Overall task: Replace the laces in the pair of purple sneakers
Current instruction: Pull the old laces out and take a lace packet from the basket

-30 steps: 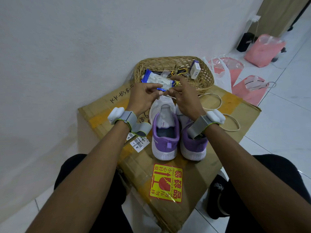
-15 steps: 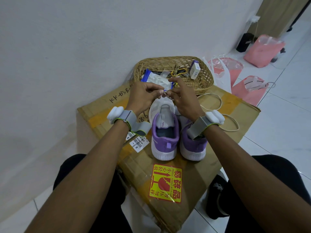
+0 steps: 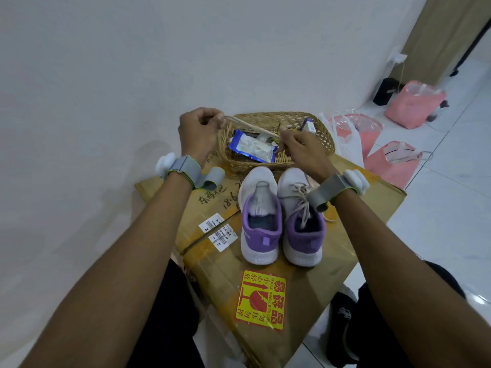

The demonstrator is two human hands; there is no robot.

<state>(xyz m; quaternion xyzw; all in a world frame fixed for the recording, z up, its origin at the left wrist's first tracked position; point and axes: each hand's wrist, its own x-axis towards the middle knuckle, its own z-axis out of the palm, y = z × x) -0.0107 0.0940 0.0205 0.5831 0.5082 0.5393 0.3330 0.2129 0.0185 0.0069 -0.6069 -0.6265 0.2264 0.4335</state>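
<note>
The fingers of the left hand [image 3: 198,134] are pinched together on one end of a pale lace [image 3: 252,126], and the fingers of the right hand [image 3: 301,150] are closed on its other end, so the lace runs taut between them above the wicker basket [image 3: 322,139]. In the basket lie a blue-and-white packet [image 3: 252,147] and a small white box [image 3: 308,126]. Just in front of the basket, the pair of purple sneakers [image 3: 261,235] stands side by side on a cardboard box [image 3: 340,251], heels toward the person; the left sneaker [image 3: 259,216] has no lace, the right sneaker [image 3: 303,224] is laced. Both wrists wear grey bands. Pink bags [image 3: 414,107] sit on the floor to the right.
</note>
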